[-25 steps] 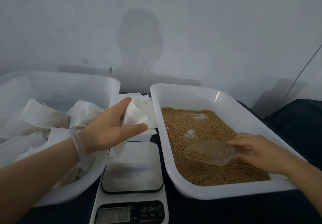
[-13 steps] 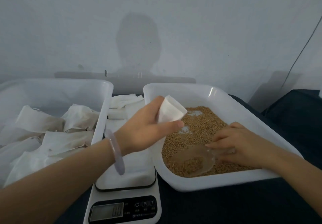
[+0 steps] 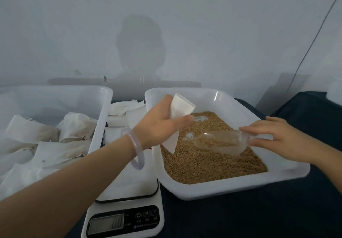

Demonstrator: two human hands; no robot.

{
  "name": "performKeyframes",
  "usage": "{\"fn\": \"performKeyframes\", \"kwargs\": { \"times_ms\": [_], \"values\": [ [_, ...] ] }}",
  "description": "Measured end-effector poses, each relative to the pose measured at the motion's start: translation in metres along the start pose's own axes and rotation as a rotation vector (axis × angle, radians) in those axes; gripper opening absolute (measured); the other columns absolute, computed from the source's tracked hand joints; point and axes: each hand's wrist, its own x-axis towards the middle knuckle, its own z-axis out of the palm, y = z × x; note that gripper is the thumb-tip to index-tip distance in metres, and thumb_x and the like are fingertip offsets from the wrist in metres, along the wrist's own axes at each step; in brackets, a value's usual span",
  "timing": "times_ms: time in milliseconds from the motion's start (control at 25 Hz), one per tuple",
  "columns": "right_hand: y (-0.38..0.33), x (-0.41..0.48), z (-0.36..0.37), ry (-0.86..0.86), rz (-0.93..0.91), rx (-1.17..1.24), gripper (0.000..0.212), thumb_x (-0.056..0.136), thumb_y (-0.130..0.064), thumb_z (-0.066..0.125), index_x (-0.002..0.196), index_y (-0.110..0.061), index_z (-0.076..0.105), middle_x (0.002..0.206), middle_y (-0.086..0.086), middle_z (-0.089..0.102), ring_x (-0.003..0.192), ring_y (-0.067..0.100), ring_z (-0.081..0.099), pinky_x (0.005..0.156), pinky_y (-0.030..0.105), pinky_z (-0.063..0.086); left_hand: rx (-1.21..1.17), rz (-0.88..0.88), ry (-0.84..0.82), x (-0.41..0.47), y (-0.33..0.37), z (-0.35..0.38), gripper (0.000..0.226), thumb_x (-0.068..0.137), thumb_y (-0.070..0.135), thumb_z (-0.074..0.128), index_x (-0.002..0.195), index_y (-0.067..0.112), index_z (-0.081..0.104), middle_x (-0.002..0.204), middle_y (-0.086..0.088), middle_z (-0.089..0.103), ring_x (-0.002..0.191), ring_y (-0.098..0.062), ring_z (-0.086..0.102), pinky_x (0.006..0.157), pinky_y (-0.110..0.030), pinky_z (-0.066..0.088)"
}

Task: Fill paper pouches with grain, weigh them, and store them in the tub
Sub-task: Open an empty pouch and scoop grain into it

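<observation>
My left hand [image 3: 159, 124] grips a white paper pouch [image 3: 180, 108] with its open mouth up, held over the left part of the grain tray [image 3: 212, 189]. My right hand [image 3: 273, 137] holds the handle of a clear plastic scoop [image 3: 220, 142] that carries brown grain, raised just above the grain [image 3: 203, 163] and to the right of the pouch. A white digital scale [image 3: 129, 182] sits between the two containers, its platform bare. The white tub [image 3: 100, 119] on the left holds several filled pouches [image 3: 74, 126].
A stack of flat unused pouches [image 3: 125, 108] lies behind the scale, between tub and tray. Everything stands on a dark cloth [image 3: 259, 215]. A pale wall rises close behind, and a thin cable [image 3: 311, 45] runs down it at the right.
My left hand carried the pouch from over the scale rightward to above the grain tray. My right hand lifted the scoop out of the grain, loaded, toward the pouch.
</observation>
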Motion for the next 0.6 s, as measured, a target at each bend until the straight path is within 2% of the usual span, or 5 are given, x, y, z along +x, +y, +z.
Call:
{"fn": "performKeyframes", "kwargs": {
  "times_ms": [80, 160, 320, 480, 600],
  "values": [
    [-0.002, -0.002, -0.007, 0.042, 0.003, 0.0, 0.035, 0.075, -0.048, 0.05, 0.11, -0.053, 0.049, 0.11, -0.031, 0.058, 0.109, -0.017, 0.045, 0.112, 0.025, 0.004, 0.026, 0.017, 0.014, 0.011, 0.0, 0.005, 0.028, 0.082, 0.046, 0.064, 0.093, 0.031, 0.044, 0.081, 0.009, 0.056, 0.062, 0.003, 0.055, 0.049, -0.011, 0.041],
    [-0.004, -0.003, -0.013, 0.074, 0.019, -0.032, 0.035, 0.075, -0.047, 0.05, 0.11, -0.052, 0.049, 0.11, -0.03, 0.057, 0.108, -0.014, 0.045, 0.112, 0.025, 0.002, 0.007, 0.008, 0.033, 0.017, -0.003, 0.011, 0.027, 0.085, 0.044, 0.061, 0.097, 0.028, 0.042, 0.081, 0.009, 0.054, 0.059, 0.002, 0.054, 0.045, -0.01, 0.039],
    [-0.006, -0.006, -0.022, 0.117, 0.047, -0.042, 0.039, 0.075, -0.047, 0.05, 0.113, -0.046, 0.052, 0.109, -0.024, 0.059, 0.107, -0.008, 0.049, 0.113, 0.028, 0.004, 0.055, 0.002, 0.008, 0.015, -0.012, 0.021, 0.036, 0.087, 0.044, 0.059, 0.105, 0.021, 0.039, 0.084, 0.007, 0.052, 0.066, -0.004, 0.053, 0.043, -0.009, 0.037],
    [-0.006, -0.004, -0.032, 0.178, 0.046, -0.045, 0.043, 0.075, -0.042, 0.055, 0.118, -0.038, 0.056, 0.109, -0.021, 0.061, 0.105, -0.004, 0.053, 0.114, 0.044, 0.021, 0.117, 0.043, -0.053, 0.01, -0.015, 0.025, 0.042, 0.082, 0.042, 0.066, 0.107, 0.022, 0.038, 0.086, 0.01, 0.053, 0.069, -0.003, 0.056, 0.045, -0.01, 0.041],
    [-0.013, 0.0, -0.041, 0.215, -0.022, -0.056, 0.041, 0.074, -0.041, 0.058, 0.115, -0.044, 0.053, 0.107, -0.025, 0.06, 0.103, -0.006, 0.053, 0.102, 0.035, 0.033, 0.206, 0.056, -0.086, 0.01, -0.016, 0.027, 0.041, 0.079, 0.042, 0.069, 0.099, 0.025, 0.037, 0.086, 0.012, 0.052, 0.071, -0.002, 0.055, 0.049, -0.014, 0.042]
  ]
}}
